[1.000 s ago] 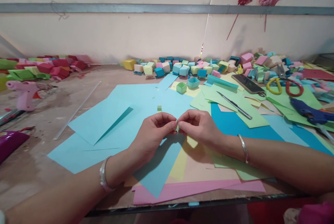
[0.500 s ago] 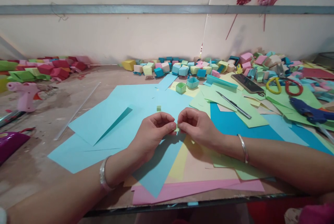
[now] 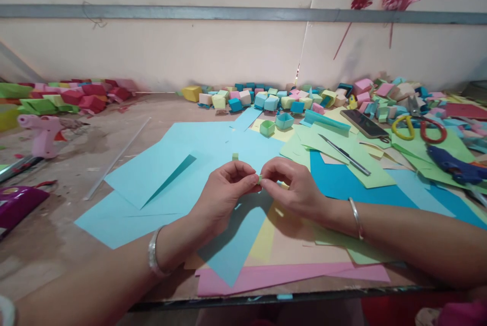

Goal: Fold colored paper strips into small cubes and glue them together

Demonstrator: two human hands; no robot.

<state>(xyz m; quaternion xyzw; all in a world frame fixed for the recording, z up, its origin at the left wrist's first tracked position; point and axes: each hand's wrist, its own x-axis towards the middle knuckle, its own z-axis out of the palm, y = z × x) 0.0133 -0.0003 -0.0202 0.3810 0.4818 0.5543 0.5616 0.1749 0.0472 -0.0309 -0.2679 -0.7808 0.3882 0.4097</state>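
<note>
Brown table (image 3: 87, 156) under coloured paper (image 3: 182, 151), grey rail (image 3: 243, 13) on pale wall (image 3: 243, 55), hands (image 3: 226, 187) pinching green scrap (image 3: 260, 179)

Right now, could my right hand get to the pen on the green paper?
Probably yes: the pen lies uncovered on green paper, though your right hand is pinching a small green piece.

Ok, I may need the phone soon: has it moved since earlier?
No. Against the metal rail, the phone keeps its place; the whole view has shifted slightly.
</note>
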